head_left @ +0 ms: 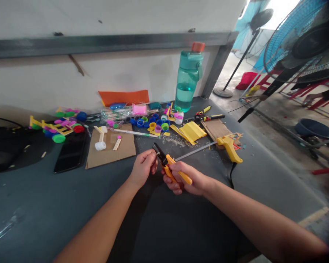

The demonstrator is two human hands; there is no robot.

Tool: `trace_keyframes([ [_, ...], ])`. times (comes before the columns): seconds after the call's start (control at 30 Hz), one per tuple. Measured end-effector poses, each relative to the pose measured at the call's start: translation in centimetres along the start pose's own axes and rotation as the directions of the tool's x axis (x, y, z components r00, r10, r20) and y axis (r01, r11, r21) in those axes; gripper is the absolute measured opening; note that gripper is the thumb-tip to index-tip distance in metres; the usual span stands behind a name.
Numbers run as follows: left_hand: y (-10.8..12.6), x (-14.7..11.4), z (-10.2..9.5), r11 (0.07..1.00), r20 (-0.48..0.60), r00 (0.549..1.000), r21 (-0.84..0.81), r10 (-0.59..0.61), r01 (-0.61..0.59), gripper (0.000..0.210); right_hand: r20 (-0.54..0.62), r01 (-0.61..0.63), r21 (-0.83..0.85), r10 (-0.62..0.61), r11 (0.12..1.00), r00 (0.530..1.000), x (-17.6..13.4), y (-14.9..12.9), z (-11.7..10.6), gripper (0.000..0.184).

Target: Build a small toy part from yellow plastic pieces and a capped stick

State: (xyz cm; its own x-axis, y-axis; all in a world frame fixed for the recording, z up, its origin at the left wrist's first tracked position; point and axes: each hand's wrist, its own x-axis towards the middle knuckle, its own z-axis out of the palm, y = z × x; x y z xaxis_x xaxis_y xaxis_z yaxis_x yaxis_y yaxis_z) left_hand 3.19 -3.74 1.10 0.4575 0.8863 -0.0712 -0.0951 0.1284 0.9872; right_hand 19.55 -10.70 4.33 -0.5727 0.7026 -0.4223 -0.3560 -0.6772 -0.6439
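My left grip is pinched together on a small stick, held up to the black blades of the cutters, while my right grip is clamped around their orange handles, above the near side of the table. Whether the blades bite the stick, I cannot tell. The step in hand looks like trimming it; the next move, I judge, calls for a steady left pinch, fingertips clear, and a firm right squeeze. Just beyond lie a phone, a sheet of cardboard bearing cut sticks, and, to my right, a yellow glue gun. Behind them sit folded yellow paper and bright caps; farther back, a teal bottle stands upright near the wall.
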Motion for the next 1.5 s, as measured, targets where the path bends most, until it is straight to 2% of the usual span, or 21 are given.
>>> trace_keyframes([
  [0.17, -0.1, 0.0, -0.2, 0.999, 0.03, 0.999, 0.031, 0.012, -0.013, 0.034, -0.017, 0.0, -0.008, 0.0, 1.0, 1.0, 0.1, 0.2, -0.1, 0.031],
  [0.57, -0.3, 0.0, -0.3, 0.999, 0.016, 1.0, 0.028, 0.02, -0.021, 0.036, -0.18, 0.063, -0.193, -0.098, 0.979, 0.979, 0.3, 0.4, 1.0, 0.029],
  [0.7, -0.3, 0.0, -0.4, 0.999, -0.007, 0.999, -0.015, 0.032, -0.032, 0.033, -0.196, 0.127, -0.218, -0.171, 0.968, 0.965, 0.1, 0.0, 0.9, 0.028],
  [0.77, -0.3, 0.0, -0.5, 0.999, -0.01, 0.999, -0.034, 0.041, -0.042, 0.031, -0.226, 0.179, -0.267, -0.242, 0.947, 0.944, -0.1, -0.3, 0.6, 0.026],
  [0.83, -0.3, 0.0, -0.5, 0.998, -0.014, 0.999, -0.041, 0.048, -0.049, 0.03, -0.261, 0.209, -0.418, -0.337, 0.884, 0.905, -0.4, -0.6, 0.2, 0.026],
  [0.87, -0.2, -0.1, -0.5, 0.998, -0.016, 0.999, -0.043, 0.05, -0.051, 0.029, -0.271, 0.199, -0.528, -0.386, 0.826, 0.882, -0.5, -0.6, 0.1, 0.026],
  [0.97, -0.2, -0.1, -0.5, 0.996, -0.03, 0.997, -0.051, 0.066, -0.067, 0.027, -0.261, 0.061, -0.832, -0.487, 0.551, 0.833, -0.8, -0.5, -0.1, 0.031],
  [1.07, -0.3, -0.1, -0.5, 0.995, -0.041, 0.996, -0.054, 0.085, -0.087, 0.027, -0.221, -0.062, -0.953, -0.538, 0.298, 0.814, -0.9, -0.3, 0.1, 0.038],
  [1.13, -0.5, 0.0, -0.6, 0.995, -0.045, 0.995, -0.046, 0.091, -0.093, 0.029, -0.197, -0.094, -0.974, -0.563, 0.206, 0.803, -0.8, -0.1, 0.2, 0.041],
  [1.3, -1.0, 0.0, -0.8, 0.995, -0.036, 0.994, -0.016, 0.099, -0.1, 0.029, -0.182, -0.142, -0.983, -0.582, 0.114, 0.793, -0.6, 0.1, 0.2, 0.046],
  [1.5, -0.9, 0.0, -0.8, 0.994, -0.027, 0.994, -0.003, 0.107, -0.107, 0.028, -0.169, -0.136, -0.986, -0.589, 0.101, 0.79, -0.6, 0.3, 0.2, 0.047],
])
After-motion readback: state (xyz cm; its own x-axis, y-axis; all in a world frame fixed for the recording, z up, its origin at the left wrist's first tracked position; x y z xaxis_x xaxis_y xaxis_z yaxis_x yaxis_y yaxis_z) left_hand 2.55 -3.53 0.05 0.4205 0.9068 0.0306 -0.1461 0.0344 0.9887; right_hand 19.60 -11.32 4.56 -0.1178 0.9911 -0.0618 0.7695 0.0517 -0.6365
